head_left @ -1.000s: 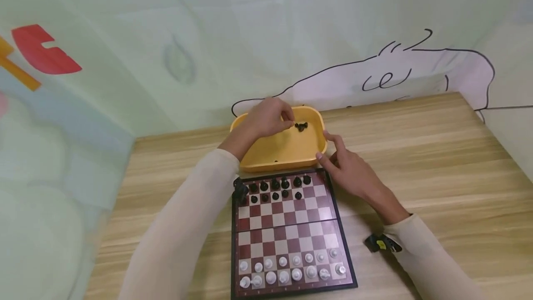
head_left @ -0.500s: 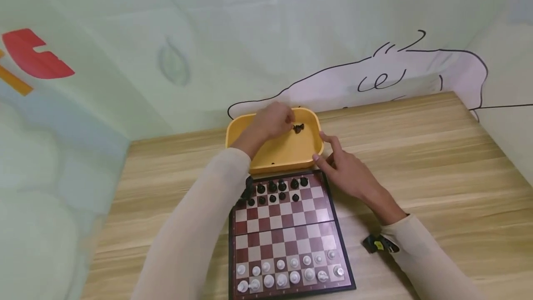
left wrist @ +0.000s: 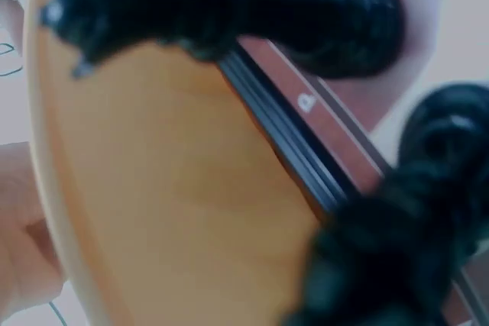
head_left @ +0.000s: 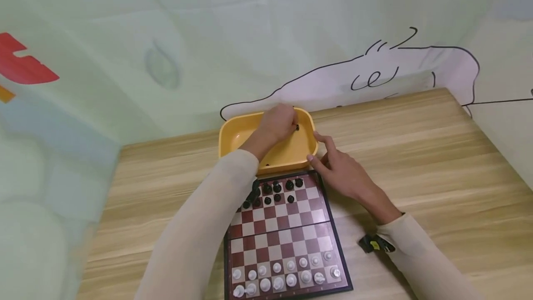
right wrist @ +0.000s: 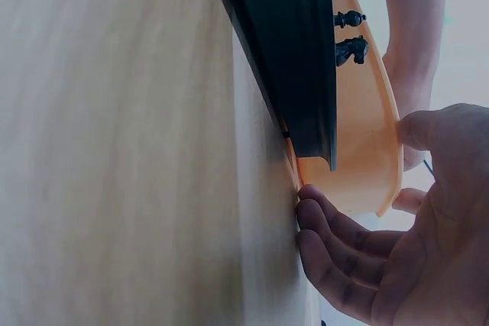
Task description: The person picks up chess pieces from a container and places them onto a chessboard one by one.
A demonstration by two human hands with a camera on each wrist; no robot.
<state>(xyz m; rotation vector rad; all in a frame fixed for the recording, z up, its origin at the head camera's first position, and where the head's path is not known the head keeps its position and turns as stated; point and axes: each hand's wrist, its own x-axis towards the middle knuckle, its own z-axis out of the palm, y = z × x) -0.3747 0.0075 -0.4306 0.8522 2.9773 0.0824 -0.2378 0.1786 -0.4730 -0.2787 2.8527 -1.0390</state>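
My left hand (head_left: 278, 121) reaches into a yellow tray (head_left: 226, 139), its fingers curled down beside a small black chess piece (head_left: 297, 128). The fingertips are hidden, so whether they pinch a piece cannot be made out. At the tray's right corner, my right hand (head_left: 347, 170) grips the rim; the right wrist view has the thumb on the rim and the other fingers lower, by the tray's side. Directly in front of the tray lies a chessboard (head_left: 283, 235). Black chess pieces (head_left: 277, 186) stand in its far rows, partly behind my left sleeve, and white chess pieces (head_left: 278, 283) fill the near rows.
Large and blurred, a black knight (right wrist: 353, 50) and other black pieces rise from the board's edge in the wrist views. The wooden table (head_left: 424, 165) meets a pale printed wall cloth (head_left: 233, 50) behind the tray. A small dark speck (head_left: 268, 165) shows at the tray's near rim.
My left hand has moved slightly right, over the small black pieces in the tray, covering most of them. Its fingers are more curled. The right hand keeps its hold on the tray.
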